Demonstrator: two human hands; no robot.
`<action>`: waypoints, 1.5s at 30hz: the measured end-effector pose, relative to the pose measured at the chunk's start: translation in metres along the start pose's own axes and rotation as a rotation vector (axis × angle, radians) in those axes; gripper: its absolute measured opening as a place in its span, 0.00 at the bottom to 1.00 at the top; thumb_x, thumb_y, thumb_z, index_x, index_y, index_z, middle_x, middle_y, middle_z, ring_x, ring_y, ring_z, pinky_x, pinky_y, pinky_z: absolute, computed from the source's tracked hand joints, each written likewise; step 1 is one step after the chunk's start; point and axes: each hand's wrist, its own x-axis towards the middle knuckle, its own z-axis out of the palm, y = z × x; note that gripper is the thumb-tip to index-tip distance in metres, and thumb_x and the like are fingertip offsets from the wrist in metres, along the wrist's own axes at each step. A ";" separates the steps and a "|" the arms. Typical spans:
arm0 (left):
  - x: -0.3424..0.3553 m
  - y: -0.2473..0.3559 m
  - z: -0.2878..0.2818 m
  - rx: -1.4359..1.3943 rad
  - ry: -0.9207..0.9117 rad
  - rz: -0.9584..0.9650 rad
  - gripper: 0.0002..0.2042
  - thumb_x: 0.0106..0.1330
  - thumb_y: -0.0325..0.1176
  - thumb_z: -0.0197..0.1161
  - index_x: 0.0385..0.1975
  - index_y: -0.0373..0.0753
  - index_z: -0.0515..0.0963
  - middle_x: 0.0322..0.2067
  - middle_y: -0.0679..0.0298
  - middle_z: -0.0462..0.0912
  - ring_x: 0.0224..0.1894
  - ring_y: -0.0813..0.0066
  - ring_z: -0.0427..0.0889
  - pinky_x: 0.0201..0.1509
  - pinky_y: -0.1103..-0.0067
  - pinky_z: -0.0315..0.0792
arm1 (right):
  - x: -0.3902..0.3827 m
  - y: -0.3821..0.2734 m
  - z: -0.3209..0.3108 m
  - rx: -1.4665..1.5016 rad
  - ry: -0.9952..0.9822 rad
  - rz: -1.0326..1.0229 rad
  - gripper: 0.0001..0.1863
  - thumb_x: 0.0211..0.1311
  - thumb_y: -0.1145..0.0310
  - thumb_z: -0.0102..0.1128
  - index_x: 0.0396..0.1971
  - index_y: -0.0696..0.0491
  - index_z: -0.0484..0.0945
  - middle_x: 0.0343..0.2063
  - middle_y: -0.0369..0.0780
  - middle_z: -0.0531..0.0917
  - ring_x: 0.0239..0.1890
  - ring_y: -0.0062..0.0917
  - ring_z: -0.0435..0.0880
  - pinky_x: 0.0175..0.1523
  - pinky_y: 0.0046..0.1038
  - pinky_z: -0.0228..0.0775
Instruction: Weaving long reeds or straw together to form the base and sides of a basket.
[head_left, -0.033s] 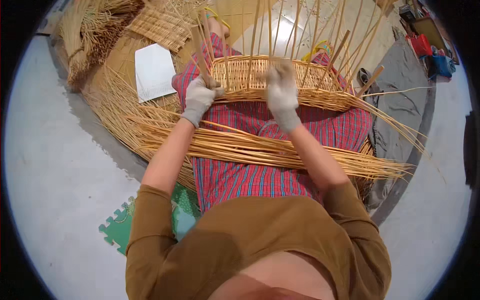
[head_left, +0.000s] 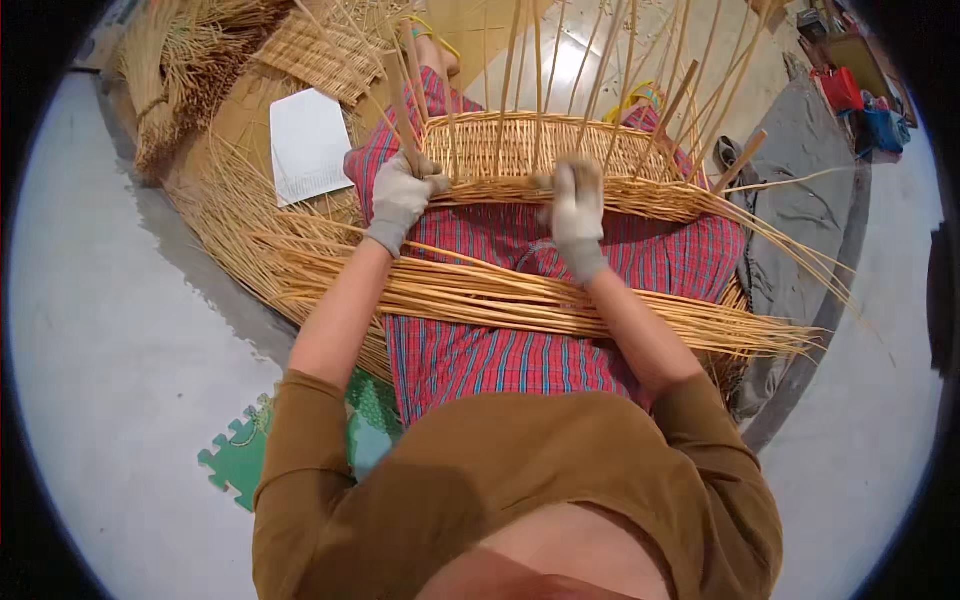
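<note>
Seemingly unmoved, both hands grip basket.

The gloved left hand has not moved. The gloved right hand rests where it did on the round woven straw basket. Nothing has changed.

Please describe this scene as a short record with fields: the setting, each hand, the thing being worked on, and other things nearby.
setting: person seated on the floor, red plaid cloth over the lap
left hand: gloved, gripping an upright stake at the left rim of the basket
right hand: gloved, pressing on the woven rim near the middle
basket: half-woven wicker, many upright stakes standing from its wall
cane bundle: long strips lying across the lap
nearby: white paper sheet, woven mat, green foam tile
</note>
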 end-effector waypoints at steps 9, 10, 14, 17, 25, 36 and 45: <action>-0.008 0.042 0.021 0.363 0.279 -0.092 0.22 0.51 0.46 0.79 0.31 0.35 0.77 0.22 0.65 0.81 0.24 0.78 0.79 0.31 0.76 0.73 | -0.055 -0.005 0.009 0.022 -0.100 0.018 0.08 0.73 0.67 0.51 0.45 0.55 0.71 0.35 0.44 0.84 0.40 0.28 0.87 0.16 0.19 0.72; -0.007 0.040 0.018 0.222 0.245 -0.167 0.20 0.52 0.44 0.79 0.30 0.35 0.78 0.20 0.66 0.80 0.23 0.79 0.78 0.30 0.77 0.72 | -0.060 0.005 0.008 0.065 -0.145 -0.112 0.09 0.74 0.66 0.49 0.45 0.56 0.70 0.35 0.45 0.84 0.21 0.21 0.81 0.14 0.19 0.70; -0.007 0.058 0.039 0.117 0.124 -0.140 0.11 0.58 0.34 0.76 0.32 0.36 0.81 0.20 0.72 0.79 0.22 0.86 0.73 0.27 0.82 0.68 | -0.022 0.010 -0.063 -0.009 -0.094 0.454 0.16 0.76 0.62 0.46 0.49 0.56 0.77 0.32 0.40 0.85 0.23 0.20 0.81 0.28 0.23 0.77; 0.010 0.030 0.008 0.283 0.156 -0.122 0.19 0.56 0.49 0.76 0.32 0.37 0.82 0.20 0.67 0.79 0.21 0.77 0.75 0.28 0.77 0.70 | -0.089 -0.126 -0.038 -0.104 -0.657 0.114 0.19 0.75 0.65 0.44 0.53 0.61 0.77 0.22 0.32 0.78 0.22 0.13 0.77 0.25 0.19 0.65; 0.040 0.016 -0.004 0.589 0.135 0.249 0.30 0.51 0.59 0.74 0.46 0.41 0.82 0.24 0.56 0.85 0.25 0.64 0.82 0.30 0.68 0.73 | -0.087 -0.227 -0.093 0.276 -1.674 -0.735 0.12 0.72 0.62 0.49 0.38 0.53 0.79 0.25 0.31 0.80 0.24 0.16 0.80 0.28 0.22 0.75; 0.003 0.045 0.016 0.482 0.187 -0.100 0.26 0.49 0.57 0.77 0.25 0.39 0.76 0.19 0.65 0.78 0.23 0.75 0.75 0.30 0.73 0.70 | -0.127 -0.241 -0.156 0.365 -1.630 -0.876 0.11 0.70 0.69 0.47 0.31 0.56 0.77 0.24 0.34 0.81 0.25 0.18 0.80 0.28 0.23 0.76; 0.011 0.016 0.020 0.256 0.153 -0.031 0.25 0.48 0.56 0.79 0.26 0.40 0.77 0.19 0.68 0.77 0.22 0.78 0.72 0.30 0.75 0.70 | -0.119 -0.259 -0.078 0.410 -1.609 -0.972 0.12 0.69 0.74 0.45 0.26 0.58 0.76 0.24 0.36 0.81 0.25 0.19 0.81 0.29 0.24 0.77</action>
